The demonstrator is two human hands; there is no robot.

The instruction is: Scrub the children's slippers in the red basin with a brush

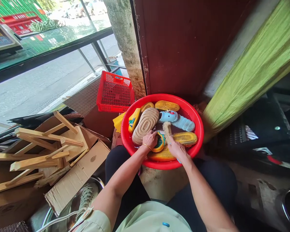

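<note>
A red basin of water holds several rubber shoes and stands between my knees. My left hand is closed on the edge of a yellow clog with a green inside, near the basin's front. My right hand grips a scrub brush, its pale bristles upright beside the clog. Around them float a beige shoe sole, a light blue clog with a decorated toe, and a yellow sole at the right. Another yellow sole lies along the far rim. My fingers partly hide the clog and the brush handle.
Behind the basin on the left sits a red plastic crate. Wooden stools and cardboard are piled at the left. A brown door panel stands beyond; a yellow-green cloth hangs at the right.
</note>
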